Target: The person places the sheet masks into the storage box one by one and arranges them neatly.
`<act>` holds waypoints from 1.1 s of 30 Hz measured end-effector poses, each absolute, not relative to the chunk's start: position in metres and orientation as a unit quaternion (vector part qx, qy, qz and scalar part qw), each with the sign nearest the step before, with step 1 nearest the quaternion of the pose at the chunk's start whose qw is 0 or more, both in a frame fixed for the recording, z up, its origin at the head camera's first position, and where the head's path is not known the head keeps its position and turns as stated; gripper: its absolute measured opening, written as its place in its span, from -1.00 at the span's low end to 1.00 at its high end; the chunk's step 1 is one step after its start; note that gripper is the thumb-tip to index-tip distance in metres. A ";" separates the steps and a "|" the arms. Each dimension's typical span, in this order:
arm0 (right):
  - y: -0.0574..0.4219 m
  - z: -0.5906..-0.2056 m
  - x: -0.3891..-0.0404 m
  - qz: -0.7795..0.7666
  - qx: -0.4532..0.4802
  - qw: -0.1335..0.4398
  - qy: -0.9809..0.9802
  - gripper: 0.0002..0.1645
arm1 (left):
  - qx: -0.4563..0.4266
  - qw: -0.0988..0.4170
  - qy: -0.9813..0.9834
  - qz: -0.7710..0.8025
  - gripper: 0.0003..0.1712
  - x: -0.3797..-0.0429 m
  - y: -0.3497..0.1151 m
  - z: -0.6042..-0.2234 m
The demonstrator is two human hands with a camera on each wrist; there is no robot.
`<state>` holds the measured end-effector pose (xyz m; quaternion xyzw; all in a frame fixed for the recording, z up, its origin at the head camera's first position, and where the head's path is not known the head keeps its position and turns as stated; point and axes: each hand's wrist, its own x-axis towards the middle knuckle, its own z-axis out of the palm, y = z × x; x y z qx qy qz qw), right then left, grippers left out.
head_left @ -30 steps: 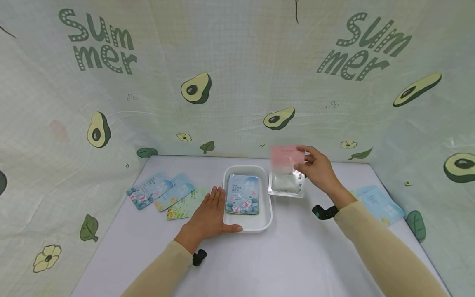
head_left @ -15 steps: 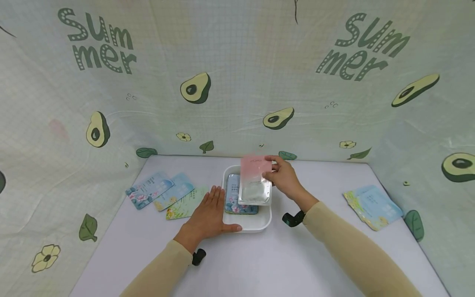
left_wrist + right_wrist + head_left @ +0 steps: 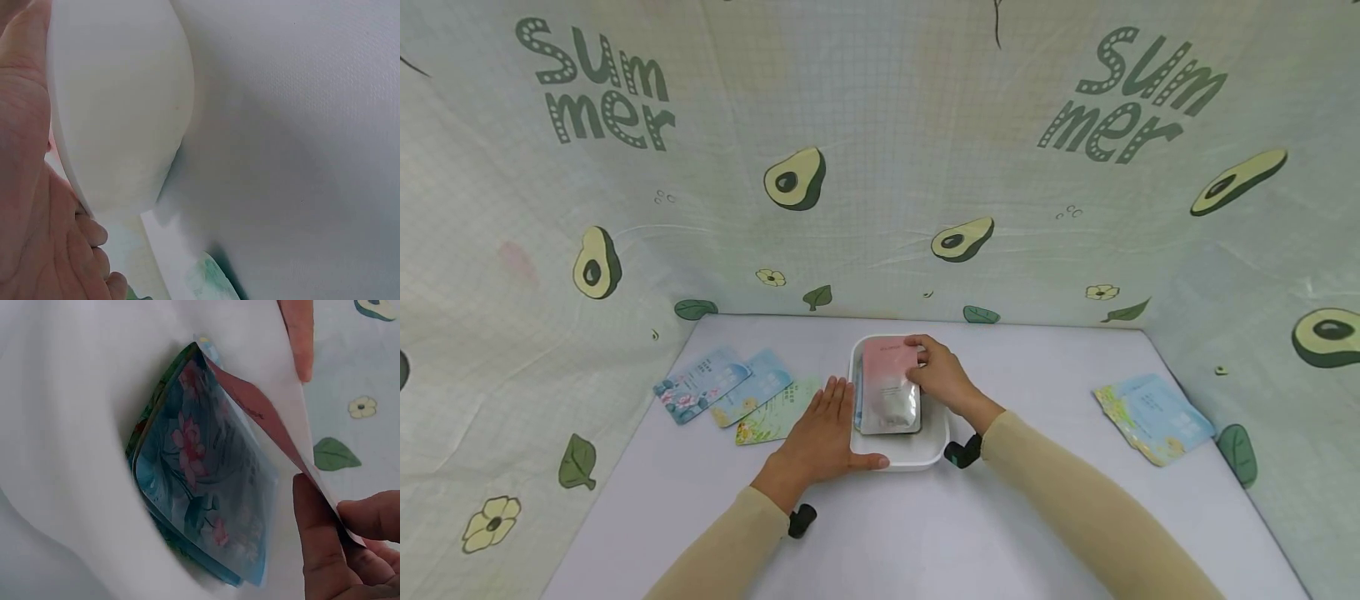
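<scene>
A pink and silver sheet mask packet is over the white tray, its right edge pinched between the thumb and fingers of my right hand. Under it, in the right wrist view, a stack of blue floral packets lies inside the tray; the pink packet slants above them along one edge. My left hand rests against the tray's left rim with straight fingers and the thumb spread along the front edge. The left wrist view shows the tray's outer wall beside that palm.
Left of the tray, a blue floral packet, a light blue one and a green one are fanned out on the white table. Overlapping light blue packets lie at the right. A printed cloth walls the back and sides.
My right hand has carried the pink packet leftward from beside the tray to over the stack in it, and lower. My left hand has stayed at the rim.
</scene>
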<state>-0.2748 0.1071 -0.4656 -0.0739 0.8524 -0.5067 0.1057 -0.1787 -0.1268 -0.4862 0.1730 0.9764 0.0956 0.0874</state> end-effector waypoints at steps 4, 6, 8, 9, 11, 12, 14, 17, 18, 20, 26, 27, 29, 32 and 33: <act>0.107 -0.468 -0.277 -0.438 -0.105 0.091 0.888 -0.28 | 0.174 0.087 0.977 0.089 0.59 -0.179 -0.127 -0.488; 0.107 -0.468 -0.277 -0.395 -0.124 0.072 0.907 -0.26 | 0.176 0.085 0.977 0.085 0.59 -0.180 -0.127 -0.488; 0.107 -0.468 -0.277 -0.360 -0.137 0.055 0.921 -0.24 | 0.176 0.084 0.977 0.084 0.59 -0.180 -0.126 -0.488; 0.107 -0.468 -0.277 -0.349 -0.138 0.050 0.925 -0.23 | 0.176 0.084 0.977 0.086 0.59 -0.180 -0.126 -0.488; 0.106 -0.468 -0.275 -0.337 -0.138 0.046 0.930 -0.23 | 0.176 0.083 0.977 0.090 0.60 -0.180 -0.126 -0.488; 0.106 -0.469 -0.275 -0.336 -0.134 0.047 0.931 -0.24 | 0.176 0.082 0.977 0.093 0.60 -0.180 -0.126 -0.488; 0.105 -0.470 -0.273 -0.339 -0.128 0.050 0.931 -0.25 | 0.176 0.082 0.976 0.096 0.60 -0.180 -0.126 -0.487; 0.105 -0.471 -0.270 -0.336 -0.131 0.047 0.932 -0.27 | 0.176 0.084 0.976 0.097 0.59 -0.180 -0.126 -0.486; 0.105 -0.471 -0.269 -0.330 -0.136 0.041 0.933 -0.29 | 0.177 0.085 0.976 0.096 0.59 -0.180 -0.126 -0.486; 0.106 -0.471 -0.267 -0.315 -0.147 0.022 0.937 -0.32 | 0.178 0.085 0.976 0.096 0.59 -0.180 -0.126 -0.486; 0.113 -0.467 -0.260 -0.290 -0.166 -0.036 0.942 -0.43 | 0.183 0.075 0.976 0.087 0.59 -0.179 -0.126 -0.487; 0.115 -0.467 -0.259 -0.291 -0.167 -0.042 0.941 -0.43 | 0.184 0.074 0.976 0.085 0.59 -0.179 -0.126 -0.487; 0.120 -0.466 -0.256 -0.288 -0.170 -0.051 0.941 -0.43 | 0.184 0.073 0.976 0.087 0.59 -0.179 -0.126 -0.487; 0.130 -0.469 -0.254 -0.277 -0.171 -0.060 0.944 -0.41 | 0.182 0.076 0.976 0.092 0.59 -0.178 -0.127 -0.488; 0.136 -0.471 -0.254 -0.271 -0.172 -0.065 0.945 -0.40 | 0.182 0.076 0.976 0.093 0.59 -0.178 -0.127 -0.488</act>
